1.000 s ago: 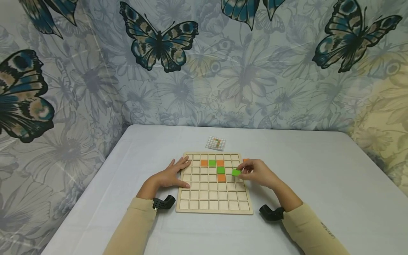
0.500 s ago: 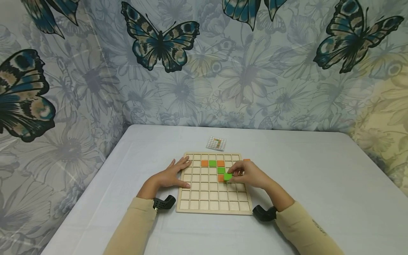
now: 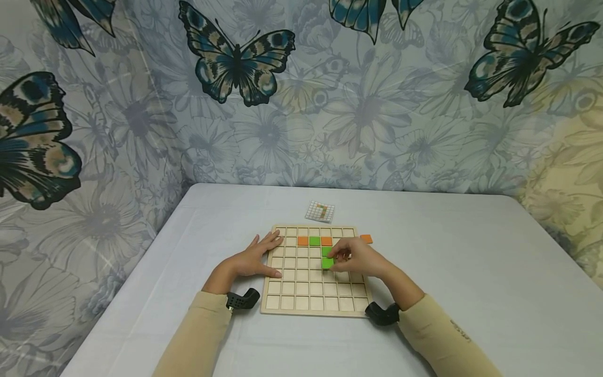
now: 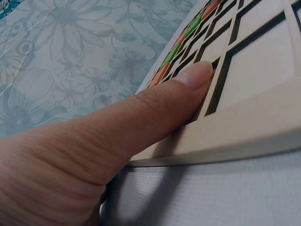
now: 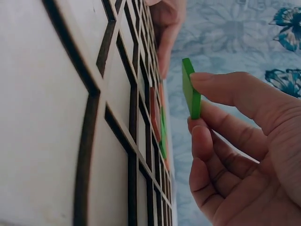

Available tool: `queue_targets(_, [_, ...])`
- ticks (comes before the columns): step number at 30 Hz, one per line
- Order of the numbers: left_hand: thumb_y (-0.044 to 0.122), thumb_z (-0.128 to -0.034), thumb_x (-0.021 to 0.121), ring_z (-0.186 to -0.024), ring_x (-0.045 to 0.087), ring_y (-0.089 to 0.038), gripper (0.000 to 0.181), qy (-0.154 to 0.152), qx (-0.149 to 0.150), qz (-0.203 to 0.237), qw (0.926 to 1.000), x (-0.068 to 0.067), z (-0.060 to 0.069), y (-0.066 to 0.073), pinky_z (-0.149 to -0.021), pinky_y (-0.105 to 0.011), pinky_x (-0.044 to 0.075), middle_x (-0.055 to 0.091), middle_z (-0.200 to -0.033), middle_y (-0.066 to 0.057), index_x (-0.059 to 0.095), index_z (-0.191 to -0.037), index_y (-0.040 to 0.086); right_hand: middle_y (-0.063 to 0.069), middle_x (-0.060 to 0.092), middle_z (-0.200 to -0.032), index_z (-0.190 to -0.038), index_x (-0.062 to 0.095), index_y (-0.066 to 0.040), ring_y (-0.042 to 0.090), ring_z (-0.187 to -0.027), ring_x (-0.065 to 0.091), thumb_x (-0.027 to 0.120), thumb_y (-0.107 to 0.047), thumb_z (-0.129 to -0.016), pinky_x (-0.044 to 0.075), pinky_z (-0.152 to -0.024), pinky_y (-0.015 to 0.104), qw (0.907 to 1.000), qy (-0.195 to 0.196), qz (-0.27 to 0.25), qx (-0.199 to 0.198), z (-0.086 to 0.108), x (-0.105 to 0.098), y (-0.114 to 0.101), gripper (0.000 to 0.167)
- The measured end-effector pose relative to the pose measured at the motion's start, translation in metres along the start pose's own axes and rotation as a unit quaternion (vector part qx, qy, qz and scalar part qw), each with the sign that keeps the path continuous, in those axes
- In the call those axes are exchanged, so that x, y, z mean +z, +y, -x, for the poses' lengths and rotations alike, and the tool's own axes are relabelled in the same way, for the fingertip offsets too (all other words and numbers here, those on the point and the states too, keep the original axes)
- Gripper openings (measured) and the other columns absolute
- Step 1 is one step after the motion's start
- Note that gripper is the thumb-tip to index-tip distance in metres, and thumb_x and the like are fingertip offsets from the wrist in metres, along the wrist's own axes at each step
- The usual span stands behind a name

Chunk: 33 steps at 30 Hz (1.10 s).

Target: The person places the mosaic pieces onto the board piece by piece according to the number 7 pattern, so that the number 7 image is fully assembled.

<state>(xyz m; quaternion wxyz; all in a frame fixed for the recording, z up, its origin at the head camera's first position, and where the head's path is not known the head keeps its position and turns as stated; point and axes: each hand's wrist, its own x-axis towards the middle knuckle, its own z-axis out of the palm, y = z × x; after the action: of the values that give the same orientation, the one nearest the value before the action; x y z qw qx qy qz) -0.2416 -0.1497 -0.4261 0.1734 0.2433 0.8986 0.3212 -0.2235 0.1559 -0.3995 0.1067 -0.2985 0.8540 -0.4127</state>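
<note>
A square green tile [image 3: 327, 263] is pinched between the thumb and fingers of my right hand [image 3: 360, 257]. In the right wrist view, that tile [image 5: 190, 92] stands on edge in the grip, apart from the wooden grid board [image 3: 315, 315]. From the head it covers the cell where an orange tile lay in sight. My left hand [image 3: 248, 260] rests spread on the board's left rim, its thumb [image 4: 164, 99] reaching onto the grid. An orange tile [image 3: 303, 241], a green tile [image 3: 314, 241] and another orange tile [image 3: 326, 241] lie in a row, with one more green tile [image 3: 326, 252] below.
A loose orange tile [image 3: 366, 239] lies at the board's upper right corner. Behind the board is a small patterned grid card [image 3: 320, 211]. White cloth [image 3: 471, 251] covers the table, and a butterfly-print backdrop [image 3: 367, 115] hangs behind and at the left.
My right hand has carried the green tile leftward across the board, over the orange tile in the lower cell. The loose orange tile has come into fuller sight. My left hand stays put.
</note>
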Motion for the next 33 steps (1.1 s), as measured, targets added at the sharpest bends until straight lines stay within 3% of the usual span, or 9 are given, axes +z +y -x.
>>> queue_targets(17, [0.039,-0.0723,0.078,-0.145,-0.011,-0.029,0.099,-0.003,0.001,-0.006,1.0,0.0011,-0.001,-0.0011,-0.117,-0.051,-0.009,0.001,-0.159,-0.002,0.021,-0.15,0.015,0.003,0.063,-0.085,-0.093,0.069,-0.006,0.007,-0.07,0.055,0.078,-0.012,-0.074,0.051,-0.061,0.021,0.9987,-0.039,0.005,0.033,0.0023,0.0062,0.0069,0.022])
queue_targets(33, [0.038,-0.0728,0.078,-0.146,-0.006,-0.027,0.099,-0.004,0.004,-0.008,0.9999,0.0005,-0.001,-0.0002,-0.118,-0.048,-0.01,0.002,-0.159,-0.003,0.021,-0.15,0.013,0.001,0.062,-0.083,-0.089,0.068,-0.006,0.006,-0.07,0.054,0.078,-0.009,-0.073,0.051,-0.061,0.019,0.9984,-0.043,0.031,0.02,0.0052,0.009,0.0025,0.019])
